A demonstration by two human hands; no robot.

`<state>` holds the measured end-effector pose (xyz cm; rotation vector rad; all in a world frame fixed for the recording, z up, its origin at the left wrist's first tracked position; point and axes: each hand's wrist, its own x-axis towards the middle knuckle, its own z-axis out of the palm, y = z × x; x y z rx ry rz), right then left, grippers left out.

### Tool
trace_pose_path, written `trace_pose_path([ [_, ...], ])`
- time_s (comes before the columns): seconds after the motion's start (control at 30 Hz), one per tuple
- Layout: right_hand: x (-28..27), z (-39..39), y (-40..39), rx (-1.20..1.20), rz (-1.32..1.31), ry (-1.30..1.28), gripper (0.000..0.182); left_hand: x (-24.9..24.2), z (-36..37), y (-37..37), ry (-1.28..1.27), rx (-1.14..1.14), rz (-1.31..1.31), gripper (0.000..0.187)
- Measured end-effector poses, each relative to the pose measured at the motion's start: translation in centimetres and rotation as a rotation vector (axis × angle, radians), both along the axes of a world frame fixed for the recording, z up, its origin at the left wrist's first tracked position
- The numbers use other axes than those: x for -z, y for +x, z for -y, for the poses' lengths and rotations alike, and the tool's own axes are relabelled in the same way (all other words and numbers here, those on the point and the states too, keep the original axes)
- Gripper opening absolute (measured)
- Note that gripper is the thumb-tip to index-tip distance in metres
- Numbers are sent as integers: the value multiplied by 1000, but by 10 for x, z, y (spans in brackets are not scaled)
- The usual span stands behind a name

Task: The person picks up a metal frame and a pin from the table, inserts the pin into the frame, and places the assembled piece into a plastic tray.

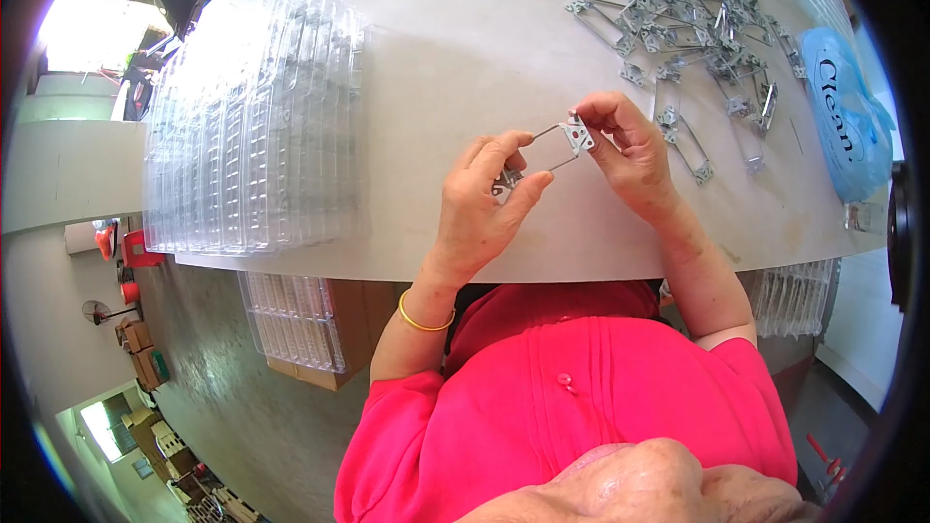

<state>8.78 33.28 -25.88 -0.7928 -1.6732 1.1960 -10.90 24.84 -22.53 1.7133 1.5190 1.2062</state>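
Observation:
Between my two hands is a small metal bracket assembly (578, 134), two plates joined by thin rods, held above the white table. My left hand (486, 196) is closed around one end, and its fingers partly hide that plate. My right hand (625, 150) pinches the other end, where a flat plate with holes shows. To the right of my right hand lies a loose assembly of the same kind (690, 143). Beyond it spreads a tangled pile of similar metal assemblies (712, 24).
A tall stack of clear plastic trays (257, 126) stands on the left of the white table (455, 73). At the right edge sits a blue plastic bag (848, 116) marked "Clean". Below the table's front edge, more clear trays (295, 320) rest by a cardboard box (363, 320).

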Motion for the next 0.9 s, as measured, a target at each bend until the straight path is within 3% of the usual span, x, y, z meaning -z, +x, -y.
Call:
trace_pose_path([
  [0.17, -1, 1, -6, 69, 60, 16, 17, -9, 2, -3, -29, -36, 95, 38],
  [0.23, -1, 1, -6, 141, -15, -157, 13, -7, 1, -2, -28, -64, 92, 38],
  [0.33, 5, -5, 0, 161, -35, -19, 12, 6, -3, 0, 7, -111, 93, 38],
  [0.43, -1, 0, 0, 151, -206, -116, 13, 11, -5, 4, 97, -185, -54, 40],
  [0.9, 0, 1, -2, 93, -129, 137, 15, 15, -7, 7, 318, -168, -370, 46],
])
